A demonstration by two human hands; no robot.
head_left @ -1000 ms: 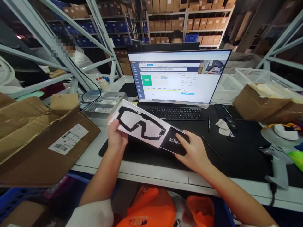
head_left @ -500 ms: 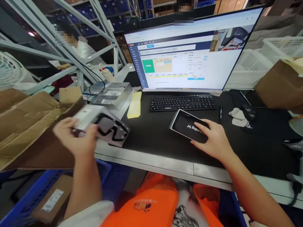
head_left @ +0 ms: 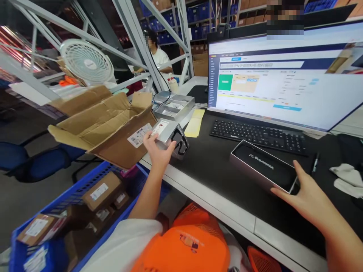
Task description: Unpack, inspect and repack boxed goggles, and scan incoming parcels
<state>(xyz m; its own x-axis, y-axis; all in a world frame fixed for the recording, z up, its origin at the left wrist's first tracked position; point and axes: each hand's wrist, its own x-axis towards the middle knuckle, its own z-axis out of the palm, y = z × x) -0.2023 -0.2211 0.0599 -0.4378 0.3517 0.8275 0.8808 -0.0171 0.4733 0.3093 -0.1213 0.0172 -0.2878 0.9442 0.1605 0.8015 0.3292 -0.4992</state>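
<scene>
My left hand grips a grey printed box with a dark picture of glasses on its side and a white label on top. This box is at the desk's front left edge, beside the large open carton. On the right, a long open box lies on the black desk mat, showing a black inside with white lettering. My right hand holds its near right end between thumb and fingers. What lies beneath the black surface is hidden.
A keyboard and monitor stand behind the boxes. Yellow slips lie near a grey divided tray. The open brown carton overhangs a blue crate of parcels. A pen and white cloth are at right.
The view has swung left. My right hand has shifted from the open box's inside to its right end. The printed box in my left hand now sits lower, at the desk edge.
</scene>
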